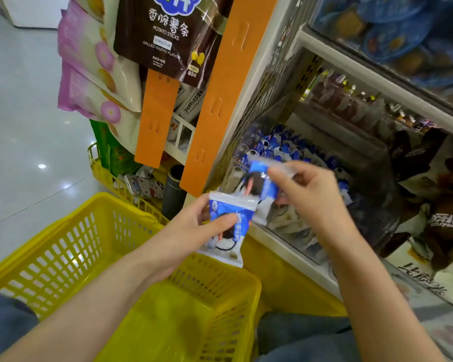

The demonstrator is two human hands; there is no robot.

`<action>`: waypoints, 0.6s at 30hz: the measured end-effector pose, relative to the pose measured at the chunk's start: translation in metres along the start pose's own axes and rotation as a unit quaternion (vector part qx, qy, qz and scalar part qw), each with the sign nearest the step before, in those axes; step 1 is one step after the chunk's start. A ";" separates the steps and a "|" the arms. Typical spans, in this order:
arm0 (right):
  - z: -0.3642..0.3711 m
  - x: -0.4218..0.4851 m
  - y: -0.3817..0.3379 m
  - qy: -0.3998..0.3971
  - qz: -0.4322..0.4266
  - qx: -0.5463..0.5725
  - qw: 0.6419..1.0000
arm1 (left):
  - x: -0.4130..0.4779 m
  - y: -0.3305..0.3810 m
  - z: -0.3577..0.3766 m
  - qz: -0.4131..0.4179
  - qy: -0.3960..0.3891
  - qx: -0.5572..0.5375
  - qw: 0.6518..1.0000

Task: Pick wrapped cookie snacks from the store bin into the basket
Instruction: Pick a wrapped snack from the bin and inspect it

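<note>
The left hand point(194, 223) grasps a pack point(229, 228) over the basket point(63, 246). At 1 o'clock from it, the right hand point(309, 189) pinches a second pack point(259, 181), blurred, before the bin point(285, 253) holding more packs point(280, 150).

The yellow basket point(63, 246) at near left is open-topped, free from above. The store bin point(280, 244) opens over its low front wall, under a white shelf rail point(377, 79). An orange strip point(215, 100) hangs at its left edge; dark bags point(416, 163) crowd its right. The left hand point(194, 223) and right hand point(309, 189), each gripping a wrapped cookie snack point(229, 205), fill the gap between.
</note>
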State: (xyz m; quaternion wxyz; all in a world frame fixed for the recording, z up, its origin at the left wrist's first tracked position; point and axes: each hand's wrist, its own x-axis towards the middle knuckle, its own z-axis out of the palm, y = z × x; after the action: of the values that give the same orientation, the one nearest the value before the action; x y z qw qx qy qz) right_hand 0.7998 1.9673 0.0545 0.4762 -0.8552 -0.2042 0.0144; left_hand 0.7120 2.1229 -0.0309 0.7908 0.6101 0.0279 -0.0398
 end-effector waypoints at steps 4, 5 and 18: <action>-0.025 0.019 0.005 0.210 -0.005 -0.016 0.978 | 0.004 -0.002 -0.004 -0.026 0.068 0.015 0.997; -0.029 0.025 0.009 0.230 -0.001 -0.082 0.970 | 0.004 -0.002 -0.003 -0.031 0.074 0.016 0.997; -0.012 0.061 0.031 -0.122 0.195 -0.190 0.954 | -0.003 0.002 -0.001 -0.057 0.093 0.021 0.994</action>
State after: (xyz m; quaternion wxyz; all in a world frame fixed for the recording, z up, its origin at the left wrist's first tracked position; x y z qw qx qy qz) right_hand 0.8693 1.9654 0.0457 0.2639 -0.9449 -0.0890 0.1723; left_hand 0.7095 2.1245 -0.0293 0.7681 0.6252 0.1355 -0.0282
